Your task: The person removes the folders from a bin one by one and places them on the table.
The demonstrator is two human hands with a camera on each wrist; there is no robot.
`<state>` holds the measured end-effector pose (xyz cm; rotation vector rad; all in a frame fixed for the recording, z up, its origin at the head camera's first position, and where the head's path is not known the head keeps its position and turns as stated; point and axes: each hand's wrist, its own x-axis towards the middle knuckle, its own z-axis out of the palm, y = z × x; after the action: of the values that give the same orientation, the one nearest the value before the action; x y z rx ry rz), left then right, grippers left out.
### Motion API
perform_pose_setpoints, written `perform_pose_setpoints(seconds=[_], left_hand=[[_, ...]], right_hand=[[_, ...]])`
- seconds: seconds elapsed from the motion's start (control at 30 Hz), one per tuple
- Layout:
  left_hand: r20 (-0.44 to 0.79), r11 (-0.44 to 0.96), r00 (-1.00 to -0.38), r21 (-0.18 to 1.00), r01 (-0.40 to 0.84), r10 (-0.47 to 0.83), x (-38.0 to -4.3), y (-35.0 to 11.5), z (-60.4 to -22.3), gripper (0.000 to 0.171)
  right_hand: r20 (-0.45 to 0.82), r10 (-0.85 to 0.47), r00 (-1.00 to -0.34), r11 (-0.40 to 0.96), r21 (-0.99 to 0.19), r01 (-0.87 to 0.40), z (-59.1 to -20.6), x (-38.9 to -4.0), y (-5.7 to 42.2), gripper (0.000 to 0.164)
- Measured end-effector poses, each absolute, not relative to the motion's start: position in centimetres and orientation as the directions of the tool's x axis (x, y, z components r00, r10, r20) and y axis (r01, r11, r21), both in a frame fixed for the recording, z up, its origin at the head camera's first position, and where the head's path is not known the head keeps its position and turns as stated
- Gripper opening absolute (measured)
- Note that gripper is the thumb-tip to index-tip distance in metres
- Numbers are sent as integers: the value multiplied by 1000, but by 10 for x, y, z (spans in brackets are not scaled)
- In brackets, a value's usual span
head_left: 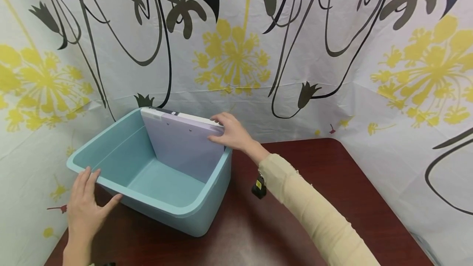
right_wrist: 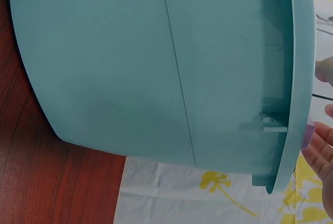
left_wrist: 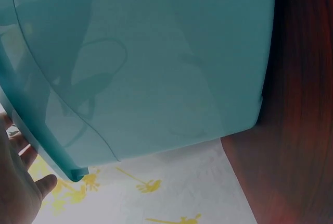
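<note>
A light blue plastic tub (head_left: 173,210) stands on the table, and a flat lavender binder (head_left: 181,147) leans upright inside it along the far wall. White edges show along the binder's top, with a dark strip at its left end. My right hand (head_left: 236,134) holds the binder's top right corner, thumb in front and fingers over the top edge. In the right wrist view, fingers (right_wrist: 317,148) touch a purple corner just past the rim. My left hand (head_left: 84,204) rests its fairly straight fingers on the tub's near left rim, the thumb spread away outside it.
The dark red wooden table (head_left: 314,163) extends right of the tub to a rounded far corner. Behind hangs a white cloth (head_left: 332,73) with yellow and dark plant prints, close to the tub's far side. A small black device (head_left: 259,188) sits at my right wrist.
</note>
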<state>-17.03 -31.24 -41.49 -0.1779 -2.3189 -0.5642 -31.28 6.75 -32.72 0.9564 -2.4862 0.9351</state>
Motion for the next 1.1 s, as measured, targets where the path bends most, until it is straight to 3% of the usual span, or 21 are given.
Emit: perform_pose_setpoints(seconds=[0.43, 0.83, 1.1], left_hand=[[706, 893, -705, 356, 274, -65, -170, -313, -417, 97], [724, 885, -687, 360, 296, -65, -173, -313, -419, 100], [749, 885, -661, 343, 314, -56, -176, -311, -420, 102]], right_hand=[[421, -527, -738, 608, -420, -674, -328, -316, 56, 42], [320, -557, -766, 668, -376, -642, -329, -314, 45, 51], [297, -533, -793, 730, -313, -608, -328, -313, 37, 47]])
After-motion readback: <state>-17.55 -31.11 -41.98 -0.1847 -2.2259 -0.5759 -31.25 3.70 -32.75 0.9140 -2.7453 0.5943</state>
